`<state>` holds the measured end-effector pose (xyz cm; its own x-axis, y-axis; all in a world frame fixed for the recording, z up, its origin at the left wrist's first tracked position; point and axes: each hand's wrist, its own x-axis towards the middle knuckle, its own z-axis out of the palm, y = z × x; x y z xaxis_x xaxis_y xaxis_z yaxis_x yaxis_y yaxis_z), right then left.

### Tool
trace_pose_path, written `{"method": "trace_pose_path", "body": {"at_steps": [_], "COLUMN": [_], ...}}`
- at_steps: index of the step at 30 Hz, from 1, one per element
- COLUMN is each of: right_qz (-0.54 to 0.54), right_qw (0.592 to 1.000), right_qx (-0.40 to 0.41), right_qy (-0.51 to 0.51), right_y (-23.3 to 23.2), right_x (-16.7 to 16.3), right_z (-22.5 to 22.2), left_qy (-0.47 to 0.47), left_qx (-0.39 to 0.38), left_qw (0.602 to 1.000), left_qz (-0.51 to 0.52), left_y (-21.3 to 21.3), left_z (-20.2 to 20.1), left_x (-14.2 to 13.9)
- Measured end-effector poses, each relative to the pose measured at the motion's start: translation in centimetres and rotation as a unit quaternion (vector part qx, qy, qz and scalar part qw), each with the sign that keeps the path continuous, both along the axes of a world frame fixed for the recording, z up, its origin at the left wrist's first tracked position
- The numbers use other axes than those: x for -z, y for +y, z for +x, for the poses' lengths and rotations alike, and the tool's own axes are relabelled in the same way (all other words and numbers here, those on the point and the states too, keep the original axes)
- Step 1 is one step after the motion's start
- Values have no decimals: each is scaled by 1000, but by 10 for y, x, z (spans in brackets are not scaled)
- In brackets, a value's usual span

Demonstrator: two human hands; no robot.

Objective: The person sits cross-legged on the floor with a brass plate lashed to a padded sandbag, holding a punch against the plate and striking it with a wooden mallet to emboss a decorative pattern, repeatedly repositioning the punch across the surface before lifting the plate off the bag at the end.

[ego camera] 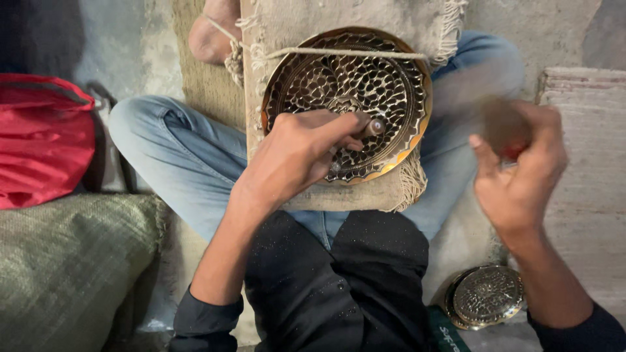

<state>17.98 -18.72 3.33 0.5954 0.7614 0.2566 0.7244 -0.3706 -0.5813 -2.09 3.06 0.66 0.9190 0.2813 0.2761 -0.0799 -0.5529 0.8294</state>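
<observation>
Seen from above, a person sits cross-legged in blue jeans [176, 156] and a dark shirt, with a cloth-wrapped board [365, 189] resting across the lap; on the board lies a round brass plate [398, 78], chased all over with a dense pattern of small petal shapes, and a pale cord [339, 52] crosses its upper part and runs off to the left edge of the board; the left hand [297, 156] rests on the lower left of the plate, fingers curled tight around a slim metal punch [374, 126] whose round butt end points up and to the right, the tip hidden beneath the fingers; the right hand [521, 173] is raised well to the right of the plate, off the board, closed around a blurred brown tool [503, 125], probably a mallet or hammer head, with a spot of red at the fingers; a bare foot [212, 32] shows beside the top left corner of the board; on the floor by the right forearm sits a short stack of smaller patterned brass plates [486, 296]; at far left a red bag [42, 140] lies above a greenish woven sack [72, 261].
</observation>
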Motion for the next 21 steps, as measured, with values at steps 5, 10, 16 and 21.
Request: {"method": "trace_pose_path", "body": {"at_steps": [5, 10, 16, 21], "right_qz": [-63, -33, 23, 15], "right_qw": [990, 999, 999, 1000], "right_qx": [-6, -2, 28, 15], "right_qy": [-128, -33, 20, 20], "right_y": [-5, -10, -3, 4], "right_x": [8, 14, 8, 1], "right_z": [1, 5, 0, -2], "left_qy": [-3, 10, -12, -19], "left_qx": [-19, -9, 3, 10], "left_qw": [1000, 1000, 1000, 1000], "left_qz": [4, 13, 15, 20], "left_y": [-2, 0, -1, 2], "left_z": [1, 0, 0, 0], "left_x": [0, 0, -3, -5]}}
